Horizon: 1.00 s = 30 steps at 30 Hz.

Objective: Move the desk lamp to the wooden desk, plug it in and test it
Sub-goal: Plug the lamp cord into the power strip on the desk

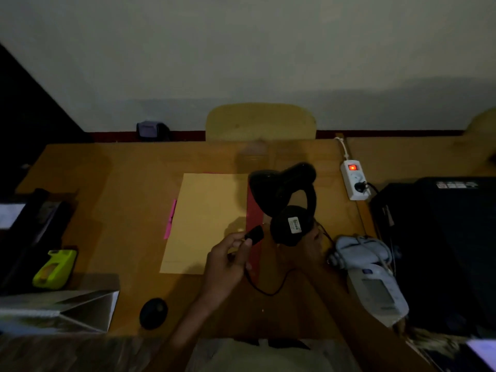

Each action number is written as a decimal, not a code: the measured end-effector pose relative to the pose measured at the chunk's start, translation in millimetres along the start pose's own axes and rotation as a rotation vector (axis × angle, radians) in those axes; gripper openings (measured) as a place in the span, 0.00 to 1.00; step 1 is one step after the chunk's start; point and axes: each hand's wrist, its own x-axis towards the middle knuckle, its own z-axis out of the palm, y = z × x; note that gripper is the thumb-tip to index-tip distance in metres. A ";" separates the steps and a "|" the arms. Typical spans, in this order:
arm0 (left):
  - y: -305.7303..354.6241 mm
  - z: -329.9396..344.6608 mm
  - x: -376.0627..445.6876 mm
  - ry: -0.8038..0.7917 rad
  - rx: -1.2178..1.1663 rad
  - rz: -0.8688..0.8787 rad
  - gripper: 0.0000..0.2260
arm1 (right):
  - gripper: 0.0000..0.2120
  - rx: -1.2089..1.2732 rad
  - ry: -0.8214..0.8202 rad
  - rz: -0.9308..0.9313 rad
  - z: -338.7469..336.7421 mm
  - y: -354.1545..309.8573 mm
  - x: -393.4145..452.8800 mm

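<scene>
Head view shows us the desk lamp [288, 205] held just above the wooden desk [128, 183], its round base tipped up toward us so the underside label faces the camera. Our right hand [312, 245] is under and behind that base, mostly hidden by it; it seems to be gripping the base, though we cannot see the fingers close. Our left hand [228, 261] sits just left of the lamp base, thumb and fingers pinched together on the black plug [255, 235], with the cord [268, 288] looping down from it toward us and back up to the lamp.

What the next move turns on is the white power strip [354, 181]. It lies beyond the lamp and to its right, well apart from the plug, its long axis running away from us, red switch glowing at the far end. One socket near its close end already holds a black plug; a free one shows between that and the switch. We judge the right hand nearer to the strip, but the plug is in the left, which would have to cross past the lamp.

As for looks, the lamp is black, with a curved neck arching over to a dome shade that points toward the manila envelope [204, 224] left of it. It is unlit.
</scene>
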 end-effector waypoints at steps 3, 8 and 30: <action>16.8 11.7 -0.7 -0.072 -0.055 0.032 0.08 | 0.31 0.071 -0.089 0.007 -18.1 5.2 -16.9; 54.1 51.8 4.7 -0.187 -0.101 0.151 0.13 | 0.14 0.619 -0.279 0.009 -84.2 -19.1 -56.5; -21.3 156.3 66.5 -0.279 0.539 -0.147 0.28 | 0.06 0.771 0.114 -0.601 -296.5 -120.7 20.8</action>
